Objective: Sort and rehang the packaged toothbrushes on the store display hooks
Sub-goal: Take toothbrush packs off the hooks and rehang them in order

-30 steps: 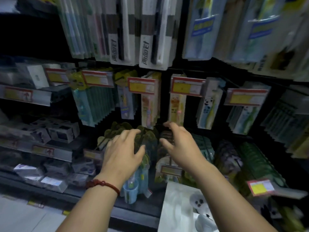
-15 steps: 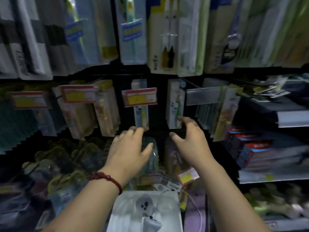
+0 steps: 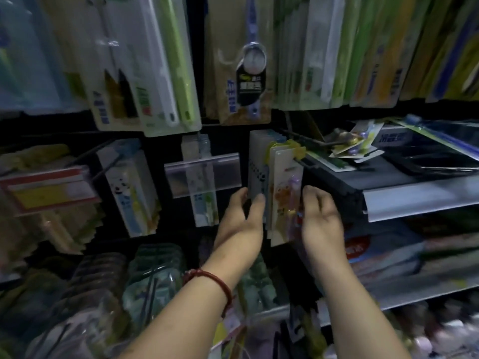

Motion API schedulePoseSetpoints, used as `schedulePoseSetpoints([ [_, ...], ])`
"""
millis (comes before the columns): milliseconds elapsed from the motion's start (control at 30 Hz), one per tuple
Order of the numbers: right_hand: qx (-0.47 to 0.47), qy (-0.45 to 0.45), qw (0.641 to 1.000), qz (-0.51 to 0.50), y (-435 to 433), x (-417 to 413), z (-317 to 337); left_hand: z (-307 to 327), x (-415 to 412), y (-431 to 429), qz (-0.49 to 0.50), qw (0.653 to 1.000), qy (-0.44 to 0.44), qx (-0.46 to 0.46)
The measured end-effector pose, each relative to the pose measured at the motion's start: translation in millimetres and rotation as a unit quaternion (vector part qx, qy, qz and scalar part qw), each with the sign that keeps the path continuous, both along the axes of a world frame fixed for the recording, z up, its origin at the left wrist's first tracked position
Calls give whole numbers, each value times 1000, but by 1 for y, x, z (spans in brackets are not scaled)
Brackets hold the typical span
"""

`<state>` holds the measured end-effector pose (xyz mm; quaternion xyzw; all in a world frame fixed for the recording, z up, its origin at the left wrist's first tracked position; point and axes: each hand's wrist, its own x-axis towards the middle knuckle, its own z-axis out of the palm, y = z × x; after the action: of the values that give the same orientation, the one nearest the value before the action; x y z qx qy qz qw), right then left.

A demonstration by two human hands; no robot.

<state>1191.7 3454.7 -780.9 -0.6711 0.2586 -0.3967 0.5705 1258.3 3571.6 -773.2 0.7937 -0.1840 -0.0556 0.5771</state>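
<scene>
Hanging just left of the grey shelf (image 3: 414,195), mid-display, on a thin wire hook (image 3: 302,161): flat toothbrush packs (image 3: 274,161), probably light, stiff card under slick clear blisters, apt to swing. Best taken by the card edges. Left hand (image 3: 243,221) pinching the panda packs (image 3: 255,174) low down, right hand (image 3: 321,221) fingers (image 3: 308,195) curled onto the front pack (image 3: 283,193) at its right edge.

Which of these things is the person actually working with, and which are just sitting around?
In the job: left hand gripping the panda-print packs; right hand holding the bear-print packs; loose packs on the shelf, probably awaiting hooks.
Just there: clear tag holder; red-and-yellow price tag; tall packs hanging above; red bracelet.
</scene>
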Motion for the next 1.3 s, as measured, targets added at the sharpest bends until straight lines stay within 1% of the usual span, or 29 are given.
schedulePoseSetpoints([
  [33, 29, -17, 999, 20, -3, 2, 3, 4, 2, -11, 1, 1000, 24, -14],
  [100, 50, -25, 997, 56, -6, 11, 0, 7, 5, -30, -7, 995, 78, -62],
  [167, 77, -27, 994, 76, -7, 20, -4, 3, 7, -43, -15, 987, 107, -118],
  [267, 159, -59, 981, 99, -13, 33, -11, -17, 19, -65, -19, 972, 147, -183],
  [333, 165, -56, 978, 118, -7, 30, 4, -14, 15, -69, -28, 961, 180, -207],
  [467, 167, -26, 971, 170, -1, 22, 12, 2, 2, -72, -40, 959, 216, -179],
  [567, 174, -27, 974, 142, 1, 15, 12, 9, -7, -69, -37, 954, 237, -179],
  [633, 176, -37, 973, 145, 3, 5, 13, 10, -17, -67, -35, 951, 248, -182],
  [700, 191, -51, 969, 146, 6, -3, 13, 11, -29, -64, -39, 950, 243, -191],
  [767, 193, -40, 968, 158, 13, -17, 17, 10, -39, -62, -45, 948, 237, -207],
  [967, 208, -22, 967, 147, 23, -44, 22, 13, -67, -50, -53, 948, 249, -191],
  [1067, 218, -19, 964, 149, 29, -50, 25, 10, -70, -52, -51, 945, 249, -207],
  [1133, 219, -27, 965, 144, 31, -52, 22, -5, -64, -63, -46, 942, 245, -226],
  [1200, 225, -37, 964, 135, 31, -54, 20, -19, -57, -76, -38, 940, 249, -229],
  [1300, 230, -33, 964, 128, 31, -56, 19, -18, -60, -73, -41, 938, 257, -227],
])
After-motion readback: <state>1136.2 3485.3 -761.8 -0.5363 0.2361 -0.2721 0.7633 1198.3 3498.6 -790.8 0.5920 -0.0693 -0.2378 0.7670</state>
